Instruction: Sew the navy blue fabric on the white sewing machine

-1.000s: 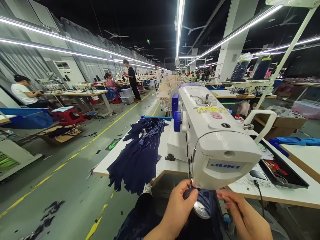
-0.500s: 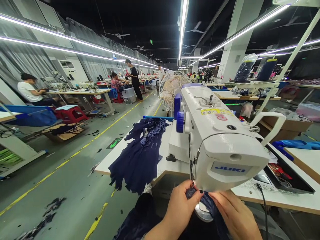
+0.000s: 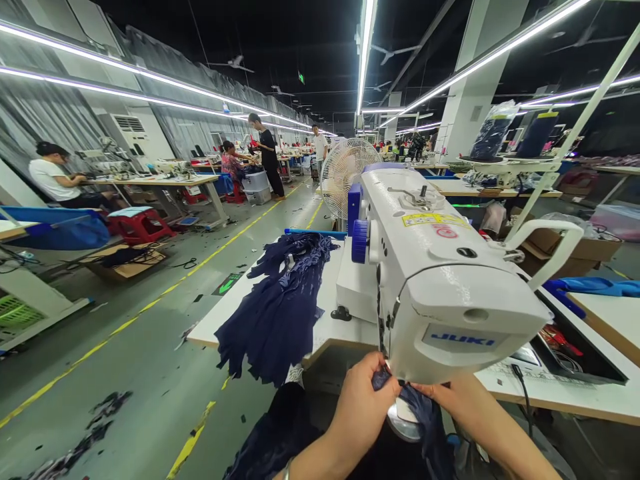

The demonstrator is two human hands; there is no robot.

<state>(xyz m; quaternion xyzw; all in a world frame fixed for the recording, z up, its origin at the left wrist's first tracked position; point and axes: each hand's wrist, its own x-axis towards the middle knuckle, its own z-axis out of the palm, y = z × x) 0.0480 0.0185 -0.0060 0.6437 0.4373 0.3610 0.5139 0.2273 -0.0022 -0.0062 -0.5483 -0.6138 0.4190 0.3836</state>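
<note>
A white JUKI sewing machine (image 3: 450, 280) stands in front of me, its head hiding the needle area. Below the head, my left hand (image 3: 363, 400) is closed on dark navy fabric (image 3: 425, 413), thumb and fingers pinching it close to the needle side. My right hand (image 3: 450, 393) grips the same fabric from the right, its fingertips partly hidden under the machine head. The cloth drapes over the rounded metal end of the machine's bed (image 3: 404, 427) and hangs down toward my lap.
A pile of navy cut pieces (image 3: 275, 307) hangs over the left table edge. Behind the machine is a large fan (image 3: 347, 177). Thread cones (image 3: 535, 137) stand at right, above a black tray (image 3: 580, 353). Co-workers sit and stand farther off at left; scraps litter the floor.
My right hand has shifted slightly, with its forearm now angled out to the lower right. The left hand stays pinching near the needle. The camera view has moved slightly.
</note>
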